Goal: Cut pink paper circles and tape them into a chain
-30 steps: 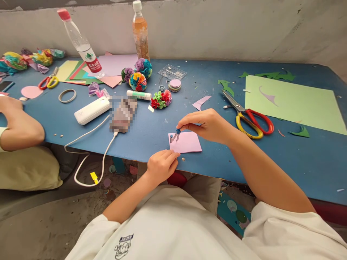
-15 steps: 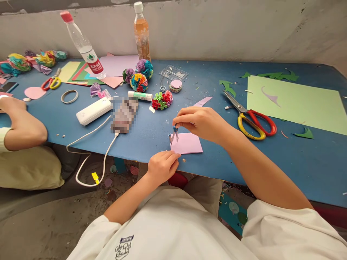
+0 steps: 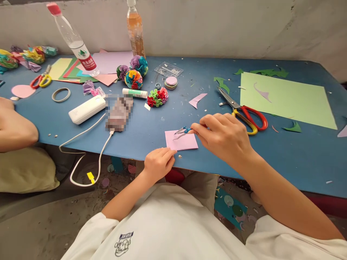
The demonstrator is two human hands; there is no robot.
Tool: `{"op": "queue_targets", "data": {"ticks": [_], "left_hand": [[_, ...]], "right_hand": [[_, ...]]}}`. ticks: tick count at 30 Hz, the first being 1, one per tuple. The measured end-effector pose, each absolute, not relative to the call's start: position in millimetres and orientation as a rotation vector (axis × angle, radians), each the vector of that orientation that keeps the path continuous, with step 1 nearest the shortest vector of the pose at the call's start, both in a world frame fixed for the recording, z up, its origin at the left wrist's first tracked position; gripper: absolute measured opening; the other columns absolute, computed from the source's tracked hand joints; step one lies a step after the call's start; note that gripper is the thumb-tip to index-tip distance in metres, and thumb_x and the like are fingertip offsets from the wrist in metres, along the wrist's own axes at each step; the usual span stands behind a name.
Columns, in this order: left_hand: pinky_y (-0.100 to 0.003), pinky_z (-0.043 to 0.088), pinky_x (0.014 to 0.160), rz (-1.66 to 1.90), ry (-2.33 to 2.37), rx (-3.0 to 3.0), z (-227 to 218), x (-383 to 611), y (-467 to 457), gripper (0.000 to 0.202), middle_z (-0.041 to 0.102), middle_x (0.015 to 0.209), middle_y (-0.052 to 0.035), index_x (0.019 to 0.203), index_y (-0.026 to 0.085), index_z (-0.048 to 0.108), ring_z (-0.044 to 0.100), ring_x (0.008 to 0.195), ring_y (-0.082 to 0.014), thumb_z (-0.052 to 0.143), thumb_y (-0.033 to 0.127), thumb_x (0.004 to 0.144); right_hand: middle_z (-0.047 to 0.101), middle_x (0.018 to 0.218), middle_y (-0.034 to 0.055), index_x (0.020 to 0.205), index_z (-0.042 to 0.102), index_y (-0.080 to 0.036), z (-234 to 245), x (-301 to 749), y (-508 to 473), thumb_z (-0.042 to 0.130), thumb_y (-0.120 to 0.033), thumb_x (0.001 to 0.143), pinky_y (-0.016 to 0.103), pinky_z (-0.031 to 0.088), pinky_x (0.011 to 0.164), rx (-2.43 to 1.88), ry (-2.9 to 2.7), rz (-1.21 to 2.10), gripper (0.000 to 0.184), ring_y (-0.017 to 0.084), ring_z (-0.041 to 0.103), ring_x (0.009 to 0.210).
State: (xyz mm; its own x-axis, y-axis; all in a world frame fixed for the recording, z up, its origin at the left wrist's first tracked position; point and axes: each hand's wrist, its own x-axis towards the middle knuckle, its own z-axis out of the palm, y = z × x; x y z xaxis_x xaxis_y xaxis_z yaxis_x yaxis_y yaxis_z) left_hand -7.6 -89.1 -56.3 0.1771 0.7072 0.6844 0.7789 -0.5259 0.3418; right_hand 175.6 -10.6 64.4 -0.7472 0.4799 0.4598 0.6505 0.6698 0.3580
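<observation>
My right hand (image 3: 226,137) pinches the top of a small drawing compass (image 3: 182,132) with blue fittings. The compass tilts far over, its legs pointing left above a folded pink paper (image 3: 187,145). Whether its tips touch the paper I cannot tell. At the paper's lower left corner, the fingertips of my left hand (image 3: 158,164) press down, fingers stretched out together. This paper lies near the front edge of the blue table (image 3: 151,139).
Scissors (image 3: 241,112) and a light green sheet (image 3: 292,104) lie to the right. Quilled flowers (image 3: 157,97), a glue stick (image 3: 135,93), a power bank (image 3: 87,109) and bottles (image 3: 135,34) stand or lie farther left. Another person's arm (image 3: 17,124) rests at far left.
My right hand has swung right and lower, turning the compass from upright to strongly tilted. My left hand stays at the paper's corner. The view has shifted slightly.
</observation>
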Motion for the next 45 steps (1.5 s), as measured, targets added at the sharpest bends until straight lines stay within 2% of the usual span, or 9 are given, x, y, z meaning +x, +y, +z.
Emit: {"op": "queue_targets", "data": {"ticks": [3, 9, 20, 25, 30, 38, 45], "left_hand": [[-0.023, 0.057, 0.066, -1.288, -1.484, -2.335, -57, -8, -89, 0.023, 0.076, 0.082, -0.0037, 0.084, 0.019, 0.07, 0.072, 0.071, -0.0144, 0.048, 0.013, 0.088], [-0.022, 0.055, 0.063, -1.299, -1.478, -2.316, -54, -7, -89, 0.023, 0.076, 0.08, -0.0027, 0.083, 0.019, 0.069, 0.071, 0.068, -0.0133, 0.048, 0.011, 0.087], [-0.023, 0.052, 0.061, -1.284, -1.456, -2.329, -56, -9, -89, 0.022, 0.076, 0.079, -0.0018, 0.083, 0.019, 0.068, 0.07, 0.066, -0.0127, 0.047, 0.013, 0.088], [-0.022, 0.052, 0.062, -1.306, -1.441, -2.321, -56, -9, -89, 0.022, 0.076, 0.081, -0.0027, 0.084, 0.018, 0.068, 0.07, 0.067, -0.0125, 0.047, 0.012, 0.088], [-0.021, 0.052, 0.062, -1.322, -1.425, -2.321, -56, -9, -89, 0.022, 0.076, 0.079, -0.0016, 0.083, 0.018, 0.068, 0.071, 0.067, -0.0125, 0.048, 0.011, 0.088], [-0.021, 0.054, 0.064, -1.331, -1.415, -2.311, -55, -9, -89, 0.022, 0.076, 0.078, -0.002, 0.082, 0.018, 0.069, 0.072, 0.069, -0.0128, 0.048, 0.012, 0.089], [-0.022, 0.054, 0.064, -1.34, -1.444, -2.312, -57, -8, -90, 0.022, 0.077, 0.079, -0.002, 0.082, 0.018, 0.069, 0.072, 0.07, -0.0133, 0.049, 0.011, 0.088]], "right_hand": [[0.054, 0.066, 0.0029, 0.065, 0.059, -0.021, 70, 167, -21, 0.044, -0.019, 0.096, 0.034, 0.029, 0.061, -0.864, -2.622, -0.764, 0.035, 0.016, 0.043, 0.063], [0.051, 0.064, 0.0045, 0.061, 0.058, -0.02, 71, 140, -23, 0.044, -0.027, 0.098, 0.035, 0.025, 0.059, -0.855, -2.616, -0.667, 0.04, 0.018, 0.038, 0.063], [0.05, 0.068, 0.0039, 0.063, 0.059, -0.018, 62, 130, -30, 0.051, -0.026, 0.096, 0.031, 0.032, 0.06, -0.819, -2.573, -0.711, 0.035, 0.016, 0.036, 0.062], [0.053, 0.071, 0.005, 0.065, 0.06, -0.017, 64, 143, -28, 0.05, -0.024, 0.096, 0.03, 0.037, 0.064, -0.763, -2.621, -0.61, 0.033, 0.016, 0.041, 0.063], [0.057, 0.079, 0.0066, 0.077, 0.066, -0.014, 67, 156, -15, 0.047, -0.022, 0.097, 0.03, 0.04, 0.066, -0.798, -2.667, -0.504, 0.029, 0.016, 0.043, 0.067], [0.06, 0.082, 0.0044, 0.086, 0.07, -0.02, 81, 180, 7, 0.044, -0.024, 0.098, 0.032, 0.042, 0.068, -0.856, -2.588, -0.329, 0.029, 0.016, 0.051, 0.07], [0.065, 0.08, 0.0059, 0.083, 0.072, -0.023, 82, 200, 3, 0.041, -0.023, 0.097, 0.034, 0.045, 0.063, -0.805, -2.656, -0.187, 0.034, 0.02, 0.058, 0.071]]}}
